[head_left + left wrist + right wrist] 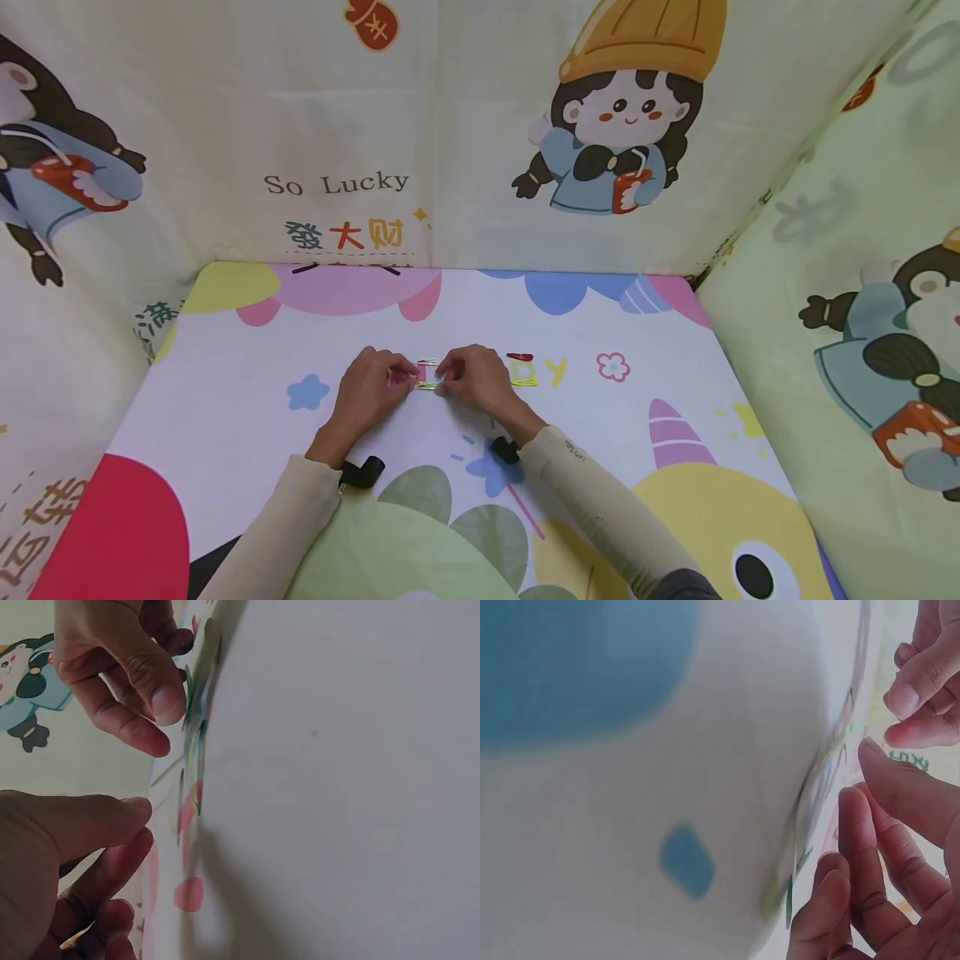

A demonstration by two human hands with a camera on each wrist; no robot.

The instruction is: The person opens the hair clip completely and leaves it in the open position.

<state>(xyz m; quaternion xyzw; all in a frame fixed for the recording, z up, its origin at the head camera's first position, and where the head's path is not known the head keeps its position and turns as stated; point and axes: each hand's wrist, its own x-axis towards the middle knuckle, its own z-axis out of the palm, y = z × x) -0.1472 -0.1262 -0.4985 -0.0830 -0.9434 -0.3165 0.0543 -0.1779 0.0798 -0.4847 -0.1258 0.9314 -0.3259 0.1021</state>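
Note:
My left hand [372,379] and right hand [474,377] face each other low over the table, their fingertips a short gap apart. Between them lie a light, thin clip [427,362] and a yellow-green one [427,387]; both look like small hair clips, partly covered by fingers. In the left wrist view, the left thumb [124,814] and forefinger come close together with nothing visible between them. The right thumb [889,769] and fingers stand apart in the right wrist view. Right of my right hand lie a red hair clip [520,357] and a yellow-green clip [523,383].
The clips lie on a table [225,400] with a printed cartoon cover. Printed cloth walls [480,167] stand at the back and both sides. A black wrist band camera [362,472] sits on my left wrist, another [504,450] on my right.

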